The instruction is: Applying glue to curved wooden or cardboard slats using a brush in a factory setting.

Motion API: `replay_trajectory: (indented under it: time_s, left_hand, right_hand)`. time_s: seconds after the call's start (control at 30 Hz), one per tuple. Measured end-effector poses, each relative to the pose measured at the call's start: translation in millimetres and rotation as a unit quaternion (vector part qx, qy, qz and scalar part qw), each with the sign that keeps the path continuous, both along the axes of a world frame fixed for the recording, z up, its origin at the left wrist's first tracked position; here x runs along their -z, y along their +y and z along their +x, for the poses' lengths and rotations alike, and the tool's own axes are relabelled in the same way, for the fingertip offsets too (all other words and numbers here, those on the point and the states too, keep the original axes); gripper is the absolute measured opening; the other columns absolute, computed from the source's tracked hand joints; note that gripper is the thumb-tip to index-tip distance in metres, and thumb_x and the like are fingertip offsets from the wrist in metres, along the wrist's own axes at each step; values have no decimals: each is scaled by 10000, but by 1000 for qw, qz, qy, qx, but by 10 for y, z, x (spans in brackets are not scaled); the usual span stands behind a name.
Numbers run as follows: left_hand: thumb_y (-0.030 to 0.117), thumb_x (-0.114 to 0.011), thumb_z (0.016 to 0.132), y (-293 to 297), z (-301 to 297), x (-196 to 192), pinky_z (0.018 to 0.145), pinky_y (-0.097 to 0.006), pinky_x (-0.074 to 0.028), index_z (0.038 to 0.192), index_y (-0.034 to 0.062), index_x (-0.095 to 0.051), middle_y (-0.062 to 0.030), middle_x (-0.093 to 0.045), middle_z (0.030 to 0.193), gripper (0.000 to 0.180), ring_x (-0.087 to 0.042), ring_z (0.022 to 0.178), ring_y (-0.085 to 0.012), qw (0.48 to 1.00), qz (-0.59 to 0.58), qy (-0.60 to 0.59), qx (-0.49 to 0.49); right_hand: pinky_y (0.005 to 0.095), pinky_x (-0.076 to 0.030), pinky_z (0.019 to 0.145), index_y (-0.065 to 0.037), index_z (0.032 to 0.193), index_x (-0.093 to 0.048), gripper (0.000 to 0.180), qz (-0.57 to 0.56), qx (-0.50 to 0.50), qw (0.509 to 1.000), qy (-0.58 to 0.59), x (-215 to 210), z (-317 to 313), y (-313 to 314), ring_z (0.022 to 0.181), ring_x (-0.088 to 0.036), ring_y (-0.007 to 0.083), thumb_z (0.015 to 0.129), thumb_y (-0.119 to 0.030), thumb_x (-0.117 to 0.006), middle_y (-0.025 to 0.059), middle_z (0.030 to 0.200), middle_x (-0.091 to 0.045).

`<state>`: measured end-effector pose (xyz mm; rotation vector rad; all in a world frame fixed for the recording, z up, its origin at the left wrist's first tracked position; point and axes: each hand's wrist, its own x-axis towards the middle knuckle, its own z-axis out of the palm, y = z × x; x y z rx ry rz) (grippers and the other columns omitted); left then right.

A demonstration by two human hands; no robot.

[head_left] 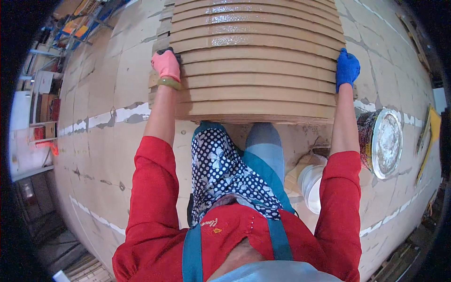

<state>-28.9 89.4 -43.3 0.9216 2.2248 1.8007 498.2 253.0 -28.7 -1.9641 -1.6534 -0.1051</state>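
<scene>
A row of overlapping brown cardboard sheets [258, 67] lies in front of me, each one stepped back from the one before it. Shiny wet-looking patches [230, 29] run along the middle of the farther sheets. My left hand [166, 65], in a pink glove with dark fingers, is closed at the left edge of the sheets. Opposite it, my right hand [347, 68] in a blue knit glove is closed at the right edge, about level with the left. The fingertips of both hands are partly hidden.
To the right stands a round drum [387, 143] with a stained whitish top, and nearer me a white bucket [311, 188]. Loaded shelving [44, 103] runs along the left side. A yellow-edged flat object [433, 127] lies far right. White lines [127, 114] cross the worn floor.
</scene>
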Motion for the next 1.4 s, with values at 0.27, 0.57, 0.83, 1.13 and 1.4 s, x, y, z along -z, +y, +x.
replay_trajectory:
  time_s: [0.27, 0.57, 0.83, 1.13, 1.4]
  left_hand:
    - [109, -556, 690, -197, 229, -358, 520, -371, -431, 654, -39, -563, -128, -572, 580, 153, -579, 550, -231, 946, 28, -303, 112]
    - [196, -505, 759, -209, 81, -12, 612, -398, -459, 765, -40, -593, -190, -614, 704, 252, -594, 647, -318, 985, -160, 60, 28]
    - [174, -500, 725, -303, 547, -210, 655, -416, -447, 765, -50, -605, -238, -608, 742, 250, -594, 697, -360, 975, -100, 174, -94]
    - [162, -520, 737, -446, 42, -268, 604, -366, -460, 790, -35, -614, -185, -618, 729, 225, -609, 663, -248, 991, -114, 6, 67]
    - [240, -522, 818, -1320, 184, -65, 536, -322, -478, 909, -14, -589, -103, -607, 714, 278, -577, 579, -204, 914, -139, 59, 376]
  right_hand:
    - [461, -446, 644, -9, 710, -643, 488, 13, 18, 999, 46, -133, -60, -124, 715, -585, 391, 825, -428, -421, 236, 752, -597]
    - [476, -456, 667, -1, 716, -629, 513, 25, 46, 997, 52, -75, -153, -601, 732, -597, 384, 828, -453, -413, 249, 755, -598]
    - [475, -457, 684, 4, 748, -627, 497, 24, 52, 996, 64, 88, 71, -448, 758, -592, 387, 835, -436, -412, 243, 793, -602]
    - [470, -455, 697, 23, 790, -613, 477, -1, 6, 999, 51, -58, -123, -541, 770, -584, 399, 831, -414, -426, 245, 813, -603]
    - [478, -432, 587, -25, 771, -615, 471, 24, -100, 975, -197, 322, 412, -1063, 694, -581, 395, 827, -471, -473, 238, 735, -597]
